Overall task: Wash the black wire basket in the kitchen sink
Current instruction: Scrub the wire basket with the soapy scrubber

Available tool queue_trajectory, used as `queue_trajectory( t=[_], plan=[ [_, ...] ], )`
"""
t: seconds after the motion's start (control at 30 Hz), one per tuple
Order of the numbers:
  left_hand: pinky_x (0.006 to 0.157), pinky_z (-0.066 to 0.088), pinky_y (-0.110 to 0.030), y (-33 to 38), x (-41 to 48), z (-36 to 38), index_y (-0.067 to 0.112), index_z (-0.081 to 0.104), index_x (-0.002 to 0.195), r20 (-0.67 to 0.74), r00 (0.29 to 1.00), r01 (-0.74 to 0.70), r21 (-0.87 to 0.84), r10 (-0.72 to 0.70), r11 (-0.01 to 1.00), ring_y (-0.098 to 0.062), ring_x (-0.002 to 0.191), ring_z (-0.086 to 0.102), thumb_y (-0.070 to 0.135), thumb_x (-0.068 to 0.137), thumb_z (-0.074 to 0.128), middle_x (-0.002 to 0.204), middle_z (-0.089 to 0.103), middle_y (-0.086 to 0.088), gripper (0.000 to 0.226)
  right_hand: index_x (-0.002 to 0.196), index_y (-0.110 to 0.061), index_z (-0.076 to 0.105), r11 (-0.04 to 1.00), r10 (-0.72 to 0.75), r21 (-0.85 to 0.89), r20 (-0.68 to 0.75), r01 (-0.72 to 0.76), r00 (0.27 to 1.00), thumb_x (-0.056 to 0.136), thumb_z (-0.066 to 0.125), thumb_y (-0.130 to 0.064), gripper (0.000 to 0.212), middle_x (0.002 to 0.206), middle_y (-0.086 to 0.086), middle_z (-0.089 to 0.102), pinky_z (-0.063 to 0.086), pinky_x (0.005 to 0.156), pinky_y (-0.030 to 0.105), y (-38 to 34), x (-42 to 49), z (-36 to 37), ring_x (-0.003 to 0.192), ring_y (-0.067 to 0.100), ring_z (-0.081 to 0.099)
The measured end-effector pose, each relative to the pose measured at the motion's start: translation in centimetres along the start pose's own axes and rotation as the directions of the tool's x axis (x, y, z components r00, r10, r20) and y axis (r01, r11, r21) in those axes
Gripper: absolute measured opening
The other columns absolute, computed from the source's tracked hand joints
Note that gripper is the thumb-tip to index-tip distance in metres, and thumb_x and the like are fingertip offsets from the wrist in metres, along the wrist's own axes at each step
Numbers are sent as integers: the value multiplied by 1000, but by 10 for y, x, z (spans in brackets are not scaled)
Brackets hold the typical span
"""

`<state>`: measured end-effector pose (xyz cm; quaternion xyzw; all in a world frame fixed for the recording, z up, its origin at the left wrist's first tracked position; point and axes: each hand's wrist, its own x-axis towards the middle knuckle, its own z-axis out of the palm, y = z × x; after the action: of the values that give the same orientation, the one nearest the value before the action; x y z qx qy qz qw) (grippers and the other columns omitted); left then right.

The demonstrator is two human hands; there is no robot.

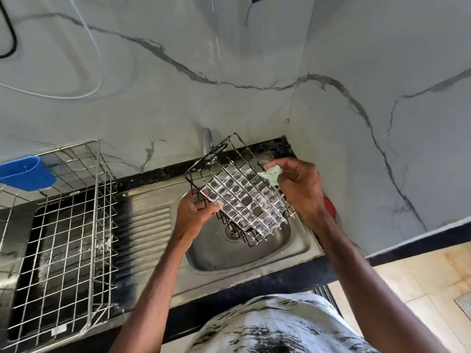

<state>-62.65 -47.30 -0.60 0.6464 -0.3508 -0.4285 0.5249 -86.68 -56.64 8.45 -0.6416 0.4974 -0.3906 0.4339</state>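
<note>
One silver wire rack (66, 225) with a blue holder (28, 174) is set left of a steel sink (254, 253); the tap (207, 140) is partly hidden behind the black wire basket (242, 194). Veined grey marble walls (229, 59) are joined in a corner. The soapy basket is held tilted above the bowl, long axis far-left to near-right, gripped by the left hand (196, 210), a pale green sponge (274, 175) pinched against it by the right hand (298, 184).

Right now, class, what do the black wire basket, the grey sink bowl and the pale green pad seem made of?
The black wire basket: rigid thin rods, likely black-coated metal, foamy. The grey sink bowl: probably stainless steel, dull brushed sheen. The pale green pad: sponge or cloth, unclear which; it crumples in the right hand.
</note>
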Motion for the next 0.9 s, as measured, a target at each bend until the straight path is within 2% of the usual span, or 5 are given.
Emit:
queue_trajectory(
  t=[0.1, 0.37, 0.53, 0.7, 0.9],
  plan=[
    [76, 64, -29, -8, 0, -2, -12, 63, 113, 29, 998, -53, 5, 53, 999, -20, 89, 79, 37, 60, 88, 100, 77, -20, 76, 101, -23, 78, 990, 131, 42, 73, -134, 989, 86, 57, 12, 43, 96, -7, 79, 59, 57, 36, -3, 9, 0, 67, 12, 74],
    [89, 62, -40, -21, 0, -8, 19, 67, 110, 60, 996, -64, -14, 65, 998, -31, 108, 74, 41, 51, 103, 108, 73, -14, 73, 104, -12, 78, 976, 142, 139, 167, -166, 976, 87, 58, 14, 37, 96, 0, 79, 60, 72, 24, -11, 15, 3, 88, 14, 76],
    [95, 60, -56, -35, -1, -18, 5, 55, 118, 64, 998, 19, 54, -22, 998, -41, 118, 69, 39, 54, 105, 124, 65, -32, 88, 108, -8, 75, 905, 245, 276, 286, -325, 926, 91, 54, 14, 35, 99, 11, 78, 62, 82, 37, -17, 15, 0, 91, 28, 76],
    [113, 51, -39, -33, -5, -15, 16, 51, 134, 260, 965, 21, 92, -45, 996, -18, 132, 63, 1, 66, 95, 139, 69, -2, 82, 111, -7, 73, 889, 261, 252, 407, -382, 875, 95, 53, 9, 30, 100, 18, 76, 61, 82, 42, -20, 12, 3, 93, 36, 75],
    [107, 54, -39, -17, -18, -21, 19, 34, 156, 437, 878, 234, -40, -194, 971, -21, 130, 64, -6, 70, 81, 145, 62, -12, 102, 106, -7, 76, 885, 317, 206, 391, -417, 864, 93, 58, 9, 27, 95, 18, 77, 60, 69, 33, -8, 9, 10, 83, 32, 76]
  ],
)
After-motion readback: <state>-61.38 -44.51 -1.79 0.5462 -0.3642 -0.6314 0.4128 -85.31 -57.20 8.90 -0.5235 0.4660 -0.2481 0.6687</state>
